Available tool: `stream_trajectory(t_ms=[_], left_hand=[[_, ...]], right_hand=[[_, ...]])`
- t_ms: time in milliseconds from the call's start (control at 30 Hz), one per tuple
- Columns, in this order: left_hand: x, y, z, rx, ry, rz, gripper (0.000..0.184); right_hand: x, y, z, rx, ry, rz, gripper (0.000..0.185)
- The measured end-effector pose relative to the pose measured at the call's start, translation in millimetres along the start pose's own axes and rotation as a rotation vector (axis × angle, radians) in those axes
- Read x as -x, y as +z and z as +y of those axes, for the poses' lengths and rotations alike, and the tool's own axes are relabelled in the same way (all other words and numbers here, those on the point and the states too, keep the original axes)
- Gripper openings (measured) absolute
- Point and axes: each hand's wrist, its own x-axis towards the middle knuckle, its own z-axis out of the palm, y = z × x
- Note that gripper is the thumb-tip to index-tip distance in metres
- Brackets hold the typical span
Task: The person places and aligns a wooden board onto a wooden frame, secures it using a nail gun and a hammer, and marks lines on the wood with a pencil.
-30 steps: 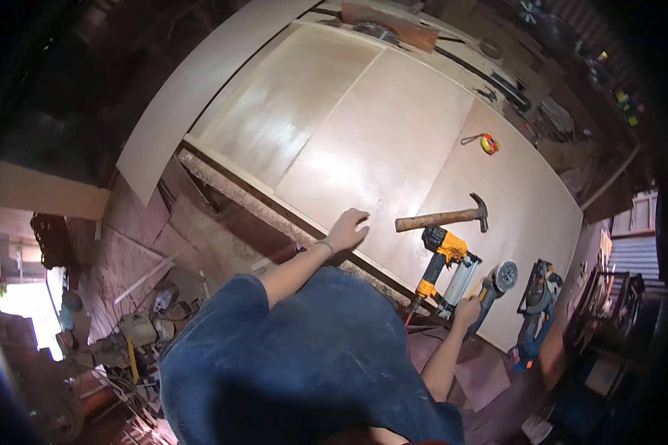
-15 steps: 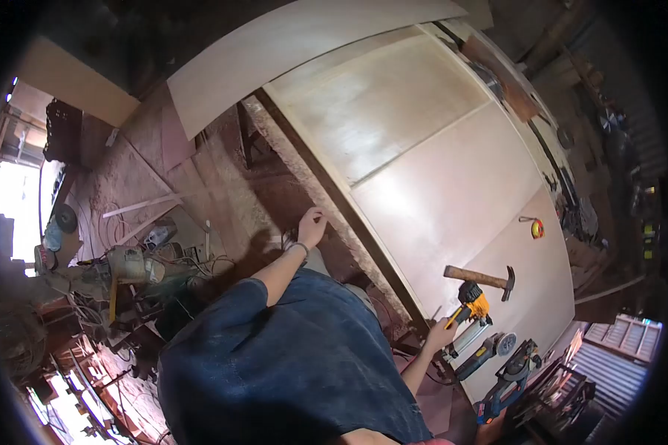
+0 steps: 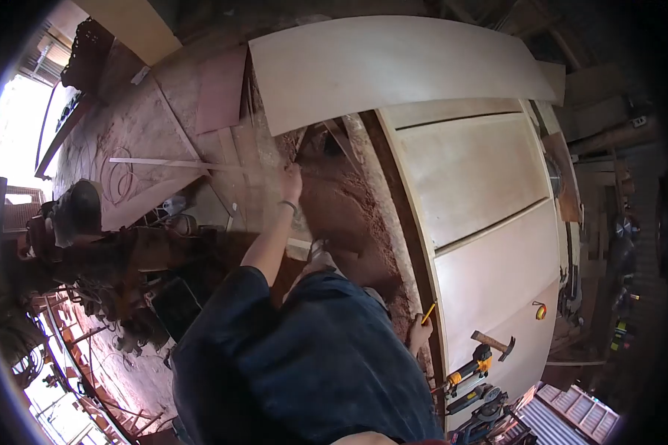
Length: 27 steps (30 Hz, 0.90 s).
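My right hand (image 3: 419,337) is closed on a yellow pencil (image 3: 428,313) beside the near edge of the large panel-covered frame (image 3: 490,259). My left hand (image 3: 292,180) is stretched forward over the floor, just below the near corner of a long pale board (image 3: 401,70); its fingers are smeared, so their grip does not show. A claw hammer (image 3: 493,345) with a wooden handle lies on the panels. Close to it are a yellow-and-black power tool (image 3: 471,368), an angle grinder (image 3: 479,398) and a tape measure (image 3: 540,311).
The long board lies across the frame's far end. Thin wooden strips (image 3: 159,162) and a reddish sheet (image 3: 221,89) are on the dusty floor. Dark machinery and clutter (image 3: 137,252) stand at the left. Stacked material lines the frame's right side.
My view has swung, and the frame now appears further right. My left hand has reached forward towards the long board. My right hand, still with the pencil, has drawn back from the tools to the frame's edge.
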Motion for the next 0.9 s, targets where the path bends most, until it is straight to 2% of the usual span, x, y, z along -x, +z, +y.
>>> stream_trajectory(t_ms=[67,100,167,200,233,267,300,333,367,433,467,533,633,700,800,900], left_hand=[[-38.5,-23.4,21.2,-0.014,0.080,0.132,0.067],[-59.6,-32.6,27.6,-0.020,0.124,0.197,0.071],[-121.3,-31.7,-9.2,-0.297,0.077,0.243,0.077],[-139.7,-32.4,-12.0,-0.299,0.016,0.186,0.073],[-143.6,-38.0,-5.7,-0.187,-0.069,0.034,0.070],[-146.7,-40.2,5.4,-0.056,-0.185,-0.137,0.066],[-148.9,-41.1,16.7,0.069,-0.311,-0.306,0.063],[-152.6,-36.8,18.6,0.205,-0.375,-0.429,0.059],[-150.0,-34.2,15.6,0.369,-0.396,-0.523,0.057],[-154.5,-23.1,-13.4,0.766,-0.397,-0.638,0.056],[-148.7,-12.0,-11.8,0.835,-0.419,-0.581,0.057],[-129.2,6.1,-4.1,0.974,-0.464,-0.430,0.058],[-103.5,37.4,39.8,0.982,-0.593,-0.389,0.064],[-106.5,59.1,52.2,1.036,-0.580,-0.409,0.066],[-114.8,85.3,52.9,1.035,-0.536,-0.440,0.069],[-128.6,86.7,56.3,1.099,-0.559,-0.431,0.070]], right_hand=[[-3.2,2.6,0.5,0.001,-0.024,-0.048,0.037],[-15.8,12.2,30.0,0.031,-0.026,-0.066,0.035],[-20.0,13.1,25.9,-0.021,0.055,-0.140,0.032],[-27.1,17.9,43.2,-0.041,0.095,-0.164,0.031],[-14.2,3.5,2.2,-0.043,0.091,-0.227,0.030],[-14.6,3.4,-8.4,-0.032,0.063,-0.224,0.030],[-26.9,20.7,19.0,-0.014,-0.068,-0.121,0.029],[-21.1,17.0,-6.8,-0.070,0.039,-0.165,0.029],[-37.7,40.2,27.2,-0.025,0.035,-0.113,0.029],[-19.1,21.2,-51.2,0.003,0.103,-0.113,0.030],[-19.9,28.8,-53.3,0.045,0.007,-0.045,0.034],[-20.7,38.1,-60.4,0.029,-0.012,-0.076,0.035],[-10.5,32.7,-76.9,0.025,-0.024,-0.155,0.034],[-14.9,29.6,-65.1,0.015,0.003,-0.249,0.033],[-14.8,22.9,-28.0,-0.020,-0.063,-0.131,0.035],[-24.1,5.3,1.9,0.008,0.078,-0.142,0.038]])
